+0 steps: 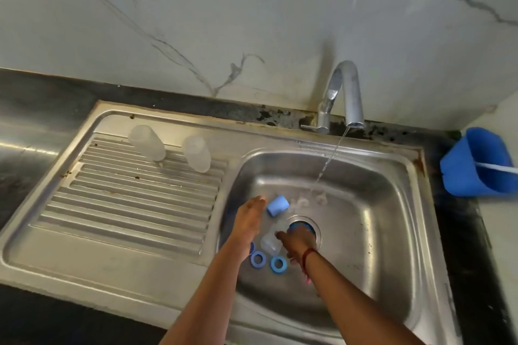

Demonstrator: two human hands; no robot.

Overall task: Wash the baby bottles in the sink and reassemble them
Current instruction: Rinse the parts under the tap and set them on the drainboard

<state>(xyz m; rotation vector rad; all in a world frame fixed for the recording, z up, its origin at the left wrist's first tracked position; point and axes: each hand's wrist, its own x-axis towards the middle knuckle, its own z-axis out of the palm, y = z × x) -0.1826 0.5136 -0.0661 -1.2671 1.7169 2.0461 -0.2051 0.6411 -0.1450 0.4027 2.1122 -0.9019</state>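
Two clear bottle bodies (147, 142) (197, 153) stand upside down at the back of the drainboard. In the basin (364, 204) lie a blue cap (277, 205), clear teats (301, 202), two blue rings (258, 258) (278, 264) and another clear bottle body (270, 244). My left hand (249, 218) reaches into the basin with straight fingers, its tips just left of the blue cap. My right hand (297, 239) is low over the drain, beside the clear bottle body and partly covering a blue part (302, 224). Its fingers are hidden, so its grip is unclear.
The tap (343, 92) at the back runs a thin stream (328, 162) into the basin's far side. A blue tub (476, 162) with a white handle in it leans at the right on the dark counter (28, 109). A marble wall rises behind.
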